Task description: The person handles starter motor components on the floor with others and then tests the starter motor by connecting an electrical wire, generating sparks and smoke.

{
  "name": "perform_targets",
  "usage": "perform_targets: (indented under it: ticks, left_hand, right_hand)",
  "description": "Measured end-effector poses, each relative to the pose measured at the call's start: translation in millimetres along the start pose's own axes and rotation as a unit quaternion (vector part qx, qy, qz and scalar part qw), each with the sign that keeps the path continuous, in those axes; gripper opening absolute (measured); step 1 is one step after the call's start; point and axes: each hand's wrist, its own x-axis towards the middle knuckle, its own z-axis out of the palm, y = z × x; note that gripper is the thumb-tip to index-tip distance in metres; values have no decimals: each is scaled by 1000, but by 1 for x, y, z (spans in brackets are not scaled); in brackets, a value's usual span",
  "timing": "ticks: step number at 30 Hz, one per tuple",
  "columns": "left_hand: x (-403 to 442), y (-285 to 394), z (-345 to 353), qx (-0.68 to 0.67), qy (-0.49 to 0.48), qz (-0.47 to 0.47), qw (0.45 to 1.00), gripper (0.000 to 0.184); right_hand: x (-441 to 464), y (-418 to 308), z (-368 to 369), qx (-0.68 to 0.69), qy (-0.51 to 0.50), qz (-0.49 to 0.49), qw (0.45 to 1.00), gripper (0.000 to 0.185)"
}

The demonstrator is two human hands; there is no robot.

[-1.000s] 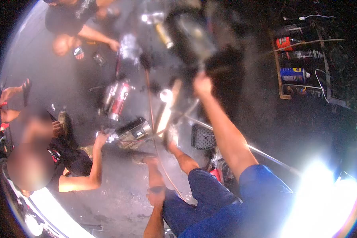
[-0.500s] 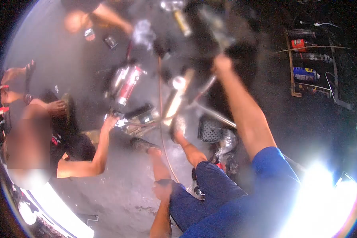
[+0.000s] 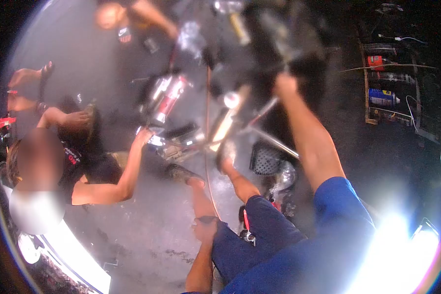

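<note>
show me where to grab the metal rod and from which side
Probably around the bare stretch of the metal rod just left of the right forearm, from the camera's side: it looks slim, straight and uncovered there, but passes behind the forearm.

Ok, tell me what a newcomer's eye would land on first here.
Probably the white glare at the lower right, brightest in view. Next, perhaps the wearer's outstretched right hand, above and right of centre, and the red cylindrical part left of it. The blue can stands out against the dark right side.
</note>
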Motion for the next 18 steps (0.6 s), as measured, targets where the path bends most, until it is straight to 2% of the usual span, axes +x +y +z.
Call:
perform_targets:
  ticks: [2,6,7,8,9,10,12,13,14,15,17,18]
  left_hand:
    - [-1,0,5,-5,20,1,1000,94]
    - [1,-2,17,-7,30,-2,1000,97]
    - [2,-4,18,-14,23,3,1000,97]
    - [2,-6,17,-21,17,6,1000,97]
    - [1,-8,17,-28,11,7,1000,98]
    - [0,-7,16,-28,9,7,1000,97]
    - [-3,-4,14,-31,5,-3,999,97]
    - [-6,-6,12,-29,-2,-12,1000,97]
    - [-7,-2,10,-30,-9,-17,999,97]
    - [-9,2,9,-30,-16,-17,999,97]
    - [-12,3,9,-34,0,-18,999,95]
    - [-14,4,8,-35,7,-17,999,94]
  right_hand:
    - [-9,-8,-5,9,-13,21,1000,48]
    - [26,14,14,-41,15,-25,999,46]
    - [25,16,11,-129,1,-96,987,45]
    - [18,14,5,-213,0,-169,962,43]
    - [-12,3,-26,-364,-21,-293,884,41]
    - [-35,-5,-40,-497,-41,-409,764,39]
    - [-24,-2,-33,-480,-35,-392,784,28]
    - [1,10,-18,-231,-59,-226,945,24]
    - [3,5,-9,-67,-82,-97,990,22]
    - [-11,-8,-6,106,-60,31,992,21]
    - [-35,-21,-20,233,-16,157,960,22]
    - [-28,-17,-22,40,-30,13,999,24]
